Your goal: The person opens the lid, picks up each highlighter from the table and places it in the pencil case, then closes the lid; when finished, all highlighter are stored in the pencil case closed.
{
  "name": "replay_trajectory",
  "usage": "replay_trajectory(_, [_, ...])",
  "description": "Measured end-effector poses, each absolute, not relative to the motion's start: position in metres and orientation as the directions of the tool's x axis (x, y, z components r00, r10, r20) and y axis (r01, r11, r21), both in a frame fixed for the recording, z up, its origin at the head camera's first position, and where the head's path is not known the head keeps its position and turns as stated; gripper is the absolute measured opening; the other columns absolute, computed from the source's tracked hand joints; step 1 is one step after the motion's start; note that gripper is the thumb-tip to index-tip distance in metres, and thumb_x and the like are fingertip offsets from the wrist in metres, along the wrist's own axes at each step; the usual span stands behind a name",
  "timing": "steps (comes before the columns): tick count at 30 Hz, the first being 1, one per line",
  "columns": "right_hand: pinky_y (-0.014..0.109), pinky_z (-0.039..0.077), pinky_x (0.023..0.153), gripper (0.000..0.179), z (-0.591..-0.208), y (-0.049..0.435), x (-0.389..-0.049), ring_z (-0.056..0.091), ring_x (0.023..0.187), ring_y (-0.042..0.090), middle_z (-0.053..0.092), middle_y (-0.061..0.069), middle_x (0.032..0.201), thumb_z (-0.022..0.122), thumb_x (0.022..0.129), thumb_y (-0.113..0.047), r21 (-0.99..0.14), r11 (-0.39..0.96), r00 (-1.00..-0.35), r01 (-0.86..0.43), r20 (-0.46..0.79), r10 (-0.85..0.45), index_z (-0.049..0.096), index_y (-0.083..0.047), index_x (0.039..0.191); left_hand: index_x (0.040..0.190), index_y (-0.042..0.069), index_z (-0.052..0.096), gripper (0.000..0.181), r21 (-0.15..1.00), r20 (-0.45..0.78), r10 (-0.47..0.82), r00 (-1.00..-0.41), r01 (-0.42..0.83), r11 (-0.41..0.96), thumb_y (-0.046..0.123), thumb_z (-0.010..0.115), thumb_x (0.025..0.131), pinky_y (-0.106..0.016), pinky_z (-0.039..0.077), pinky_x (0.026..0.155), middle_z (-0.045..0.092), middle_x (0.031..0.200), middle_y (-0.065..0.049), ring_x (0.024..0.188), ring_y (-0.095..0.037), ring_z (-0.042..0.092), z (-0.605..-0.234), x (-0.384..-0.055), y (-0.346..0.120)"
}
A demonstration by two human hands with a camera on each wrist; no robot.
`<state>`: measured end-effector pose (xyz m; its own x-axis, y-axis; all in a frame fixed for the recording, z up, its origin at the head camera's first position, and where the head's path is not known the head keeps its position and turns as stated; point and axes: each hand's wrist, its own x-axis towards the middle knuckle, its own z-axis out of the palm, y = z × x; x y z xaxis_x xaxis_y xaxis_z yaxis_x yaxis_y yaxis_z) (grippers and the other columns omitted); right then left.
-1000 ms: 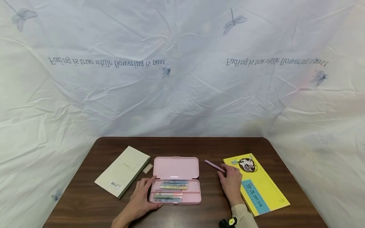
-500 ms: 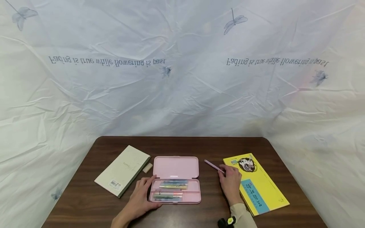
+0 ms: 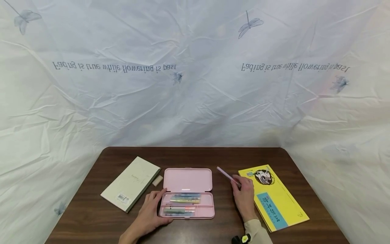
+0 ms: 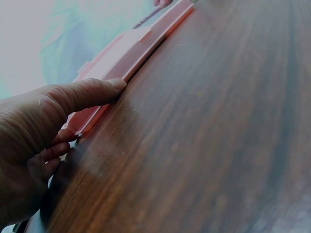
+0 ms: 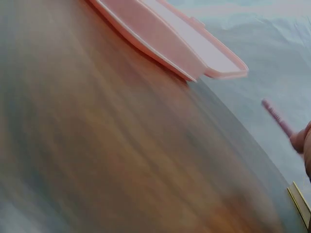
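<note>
A pink pencil case (image 3: 204,211) lies unfolded mid-table, its lid tipped back. Several pens and markers (image 3: 185,197) fill the compartments on its left. My left hand (image 3: 150,212) grips the case's left end, with the thumb along the front edge and the forefinger near the hinge; in the left wrist view the thumb (image 4: 92,93) presses on the front wall. To the right of the case, my right hand (image 3: 244,196) pinches a slim purple pen (image 3: 224,173) by its near end. The far end of that pen (image 5: 276,116) points up and away in the right wrist view.
A cream notebook (image 3: 131,183) lies at the left with a small eraser (image 3: 157,180) beside it. At the right, a yellow book (image 3: 289,200) with a blue panel lies close to my right hand. A printed white curtain (image 3: 195,101) hangs behind the table.
My right hand has shifted slightly left, off the yellow book's edge, and the purple pen has moved up and left with it. The left hand and the case have stayed put.
</note>
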<state>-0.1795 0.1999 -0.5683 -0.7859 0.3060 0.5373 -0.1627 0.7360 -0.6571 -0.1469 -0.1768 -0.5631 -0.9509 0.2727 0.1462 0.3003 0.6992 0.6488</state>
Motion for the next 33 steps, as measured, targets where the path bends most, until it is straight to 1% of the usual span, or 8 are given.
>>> replay_trajectory(3, [0.038, 0.042, 0.090, 0.022, -0.569, 0.190, -0.179, 0.056, 0.101, 0.028, 0.073, 0.011, 0.100, 0.084, 0.088, -0.001, -0.639, 0.729, -0.750, -0.247, 0.602, 0.274, 0.076, -0.003, 0.109, 0.155, 0.019, 0.053, 0.108, 0.652, 0.147, 0.265, -0.953, 0.295, 0.698, 0.057, 0.096, 0.064, -0.046, 0.047, 0.094, 0.052, 0.133, 0.001, 0.125, -0.022, 0.043, -0.563, -0.146, -0.177])
replay_trajectory(7, [0.028, 0.041, 0.089, 0.025, -0.571, 0.174, -0.177, 0.057, 0.099, 0.025, 0.072, 0.007, 0.095, 0.086, 0.083, 0.005, -0.580, 0.730, -0.695, -0.362, 0.689, 0.203, 0.077, -0.004, 0.105, 0.154, 0.018, 0.054, 0.107, 0.651, 0.169, 0.265, -0.949, 0.310, 0.693, 0.056, 0.096, 0.064, -0.047, 0.048, 0.092, 0.053, 0.131, 0.001, 0.123, -0.022, 0.044, -0.565, -0.146, -0.177])
replay_trajectory(11, [0.023, 0.041, 0.087, 0.030, -0.569, 0.157, -0.173, 0.057, 0.098, 0.022, 0.070, 0.002, 0.091, 0.087, 0.079, 0.010, -0.535, 0.716, -0.656, -0.449, 0.741, 0.142, 0.077, -0.005, 0.103, 0.154, 0.017, 0.053, 0.107, 0.653, 0.164, 0.266, -0.950, 0.307, 0.693, 0.056, 0.096, 0.064, -0.048, 0.048, 0.092, 0.053, 0.131, 0.000, 0.123, -0.022, 0.044, -0.566, -0.146, -0.178])
replay_trajectory(13, [0.022, 0.042, 0.087, 0.031, -0.569, 0.149, -0.171, 0.057, 0.098, 0.020, 0.070, -0.001, 0.091, 0.088, 0.077, 0.011, -0.520, 0.708, -0.650, -0.478, 0.752, 0.113, 0.077, -0.005, 0.102, 0.155, 0.017, 0.053, 0.108, 0.656, 0.147, 0.265, -0.953, 0.294, 0.695, 0.057, 0.095, 0.064, -0.047, 0.047, 0.093, 0.052, 0.132, 0.001, 0.124, -0.021, 0.043, -0.566, -0.146, -0.178])
replay_trajectory(18, [0.029, 0.048, 0.084, 0.033, -0.569, 0.128, -0.163, 0.059, 0.099, 0.018, 0.070, -0.006, 0.092, 0.090, 0.075, 0.008, -0.477, 0.697, -0.647, -0.536, 0.762, 0.024, 0.077, -0.008, 0.102, 0.156, 0.018, 0.051, 0.109, 0.667, 0.110, 0.261, -0.959, 0.266, 0.696, 0.058, 0.095, 0.064, -0.046, 0.046, 0.095, 0.051, 0.133, 0.002, 0.125, -0.019, 0.041, -0.564, -0.147, -0.178])
replay_trajectory(20, [0.033, 0.049, 0.085, 0.032, -0.569, 0.120, -0.161, 0.060, 0.099, 0.017, 0.071, -0.007, 0.094, 0.090, 0.077, 0.005, -0.461, 0.689, -0.651, -0.559, 0.759, -0.019, 0.077, -0.009, 0.103, 0.156, 0.018, 0.051, 0.109, 0.667, 0.110, 0.260, -0.959, 0.265, 0.696, 0.058, 0.095, 0.065, -0.047, 0.046, 0.094, 0.051, 0.133, 0.002, 0.125, -0.019, 0.041, -0.564, -0.147, -0.178])
replay_trajectory(26, [0.040, 0.042, 0.092, 0.027, -0.569, 0.102, -0.155, 0.061, 0.099, 0.018, 0.072, -0.006, 0.098, 0.088, 0.080, -0.001, -0.431, 0.643, -0.645, -0.633, 0.753, -0.131, 0.077, -0.012, 0.102, 0.157, 0.020, 0.050, 0.109, 0.664, 0.108, 0.261, -0.959, 0.265, 0.699, 0.057, 0.095, 0.065, -0.047, 0.046, 0.094, 0.051, 0.133, 0.003, 0.125, -0.019, 0.041, -0.564, -0.148, -0.178])
replay_trajectory(33, [0.042, 0.042, 0.094, 0.029, -0.569, 0.091, -0.152, 0.062, 0.098, 0.018, 0.072, -0.006, 0.094, 0.092, 0.074, -0.002, -0.383, 0.634, -0.616, -0.672, 0.764, -0.191, 0.077, -0.011, 0.097, 0.157, 0.018, 0.051, 0.108, 0.671, 0.096, 0.261, -0.961, 0.256, 0.696, 0.053, 0.097, 0.065, -0.045, 0.045, 0.095, 0.051, 0.133, 0.003, 0.122, -0.018, 0.042, -0.563, -0.147, -0.177])
